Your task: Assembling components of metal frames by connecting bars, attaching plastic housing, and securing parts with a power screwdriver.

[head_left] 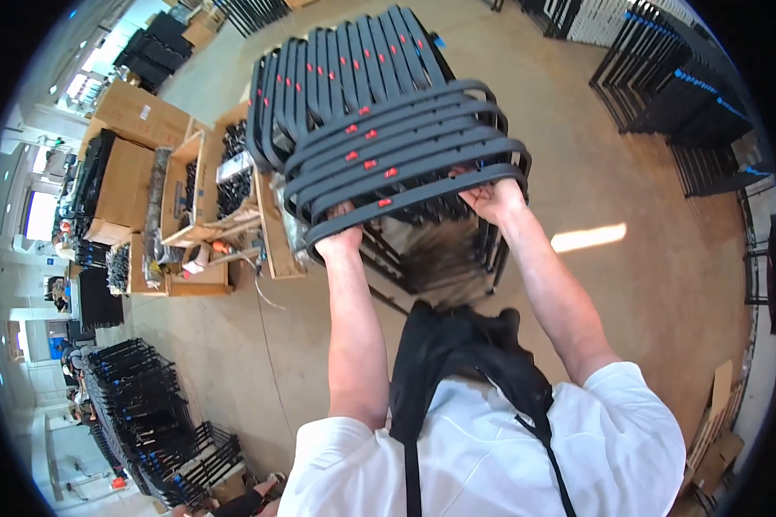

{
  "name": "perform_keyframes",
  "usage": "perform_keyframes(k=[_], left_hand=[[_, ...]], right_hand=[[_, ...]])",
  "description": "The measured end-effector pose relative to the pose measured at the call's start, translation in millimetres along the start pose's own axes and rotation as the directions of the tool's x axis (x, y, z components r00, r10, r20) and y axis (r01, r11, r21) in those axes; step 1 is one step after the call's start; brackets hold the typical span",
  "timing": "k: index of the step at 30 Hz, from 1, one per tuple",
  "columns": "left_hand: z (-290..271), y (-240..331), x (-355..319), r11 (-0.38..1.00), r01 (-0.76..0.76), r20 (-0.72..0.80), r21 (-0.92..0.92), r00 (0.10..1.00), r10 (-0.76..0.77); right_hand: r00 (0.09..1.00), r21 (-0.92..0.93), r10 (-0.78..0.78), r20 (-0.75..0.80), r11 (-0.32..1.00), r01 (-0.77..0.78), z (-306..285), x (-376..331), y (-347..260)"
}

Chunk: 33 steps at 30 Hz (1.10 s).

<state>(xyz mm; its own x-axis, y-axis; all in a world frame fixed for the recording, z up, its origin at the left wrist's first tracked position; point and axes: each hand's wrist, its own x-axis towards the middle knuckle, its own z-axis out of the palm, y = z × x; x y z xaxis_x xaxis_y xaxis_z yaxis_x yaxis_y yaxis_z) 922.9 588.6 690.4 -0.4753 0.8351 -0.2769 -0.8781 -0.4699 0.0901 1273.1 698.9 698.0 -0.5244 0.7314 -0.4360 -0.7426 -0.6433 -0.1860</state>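
Observation:
Several black tubular frames [405, 145] with rounded ends and small red tags lie in an overlapping row in front of me. Both my hands are at the nearest black tubular frame [422, 196]. Near its left end, my left hand [342, 239] grips it, the fingers passing inside the loop and partly hidden by the tube. Toward the right end my right hand [494, 198] is curled around the same frame from below, palm partly turned up. Behind this row stands a second row of like frames [345, 65], also with red tags.
Left of the frames are wooden bins [200, 185] of small black parts, a cardboard box [122, 181] and an orange-handled tool [222, 247] with a cable. Stacked black frames [138, 405] stand at lower left, more racks [677, 86] at far right.

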Motion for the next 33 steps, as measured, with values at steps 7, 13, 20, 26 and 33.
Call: perform_keyframes(k=[7, 13, 20, 26, 33], left_hand=[[37, -80, -63, 0.993, -0.019, -0.012, 0.120, 1.000, 0.021], [4, -56, -70, 0.994, 0.041, -0.003, 0.105, 0.999, -0.041], [27, -58, -80, 0.952, 0.132, 0.044, 0.277, 0.988, -0.150], [26, -62, -63, 0.923, 0.127, 0.007, 0.364, 0.990, -0.139], [2, -43, -71, 0.764, 0.127, 0.071, 0.632, 0.973, -0.220]], right_hand=[[0.977, -0.192, -0.202, -0.068, 0.964, 0.186, -36, -35, -27], [0.987, -0.284, -0.160, -0.014, 0.947, 0.150, -64, -50, -27], [0.957, -0.226, -0.201, 0.210, 0.942, 0.248, -28, -53, -7], [0.950, -0.244, -0.305, 0.073, 0.918, 0.314, -22, -34, 0], [0.986, -0.346, -0.135, 0.093, 0.925, 0.159, -37, -59, 1]])
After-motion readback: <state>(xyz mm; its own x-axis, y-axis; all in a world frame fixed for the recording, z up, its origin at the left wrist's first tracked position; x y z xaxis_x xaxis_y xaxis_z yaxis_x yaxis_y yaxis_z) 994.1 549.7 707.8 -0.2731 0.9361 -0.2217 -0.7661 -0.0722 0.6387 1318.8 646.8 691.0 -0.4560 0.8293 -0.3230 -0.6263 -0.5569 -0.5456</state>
